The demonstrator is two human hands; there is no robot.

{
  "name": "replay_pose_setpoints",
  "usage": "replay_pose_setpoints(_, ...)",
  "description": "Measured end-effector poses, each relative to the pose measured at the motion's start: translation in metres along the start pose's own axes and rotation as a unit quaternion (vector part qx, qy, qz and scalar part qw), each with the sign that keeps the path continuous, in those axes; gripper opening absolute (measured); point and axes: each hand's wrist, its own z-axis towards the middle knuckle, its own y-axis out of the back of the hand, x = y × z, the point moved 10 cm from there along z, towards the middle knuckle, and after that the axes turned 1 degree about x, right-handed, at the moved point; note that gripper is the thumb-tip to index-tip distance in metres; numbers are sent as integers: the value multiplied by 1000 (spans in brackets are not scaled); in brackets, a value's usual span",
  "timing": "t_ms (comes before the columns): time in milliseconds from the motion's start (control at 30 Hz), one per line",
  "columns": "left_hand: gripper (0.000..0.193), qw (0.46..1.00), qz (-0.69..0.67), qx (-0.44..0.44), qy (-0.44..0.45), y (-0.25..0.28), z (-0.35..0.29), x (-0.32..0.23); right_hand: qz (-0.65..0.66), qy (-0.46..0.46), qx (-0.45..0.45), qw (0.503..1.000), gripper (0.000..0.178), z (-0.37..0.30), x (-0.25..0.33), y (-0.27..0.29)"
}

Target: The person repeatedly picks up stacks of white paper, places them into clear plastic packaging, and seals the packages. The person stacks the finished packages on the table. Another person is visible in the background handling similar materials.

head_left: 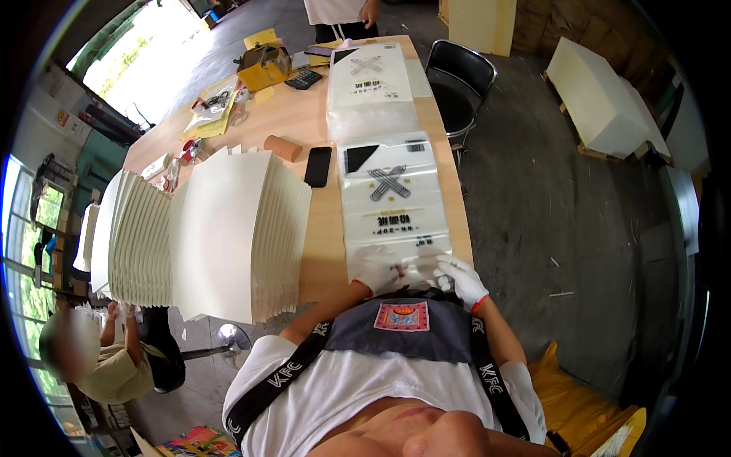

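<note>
A stack of clear plastic bags [396, 221] printed with crossed pencils lies at the table's near right side, its near end toward my body. My left hand [375, 272], in a white glove with a red cuff, is on the near end of the top bag. Its fingers are blurred against the shiny film, and a reddish fingertip shows. My right hand [463, 282], gloved alike, has its fingers bent round the bag's near right corner. To the left stand tall piles of white paper [221, 228], stacked in staggered bundles.
More printed bags [369, 84] lie farther up the table. Nearby are a black phone [317, 167], a brown cardboard tube [282, 148], a calculator [304, 80] and a yellow box [263, 68]. A black chair [457, 84] stands at the right edge. Two other people are around the table.
</note>
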Motion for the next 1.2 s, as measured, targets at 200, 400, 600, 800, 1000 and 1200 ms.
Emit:
replay_pose_setpoints(200,28,997,-66,-40,9,-18,15,30,-48,12,5,999,33,-35,-28,-10)
replay_pose_setpoints(400,37,953,-285,-95,-48,10,22,38,-142,-19,61,988,48,-45,-20,-65)
replay_pose_setpoints(600,25,914,-342,-209,-66,64,20,28,-236,172,-121,949,62,47,28,-74)
replay_pose_setpoints(800,49,697,-674,-213,-121,169,3,16,-495,21,-140,857,54,32,-9,-8)
replay_pose_setpoints(1000,41,877,-460,-114,-78,158,-3,-54,-530,272,-76,800,61,-7,85,-114)
replay_pose_setpoints(1200,35,898,-371,-207,-114,196,-42,-92,-744,268,4,613,49,73,67,-167)
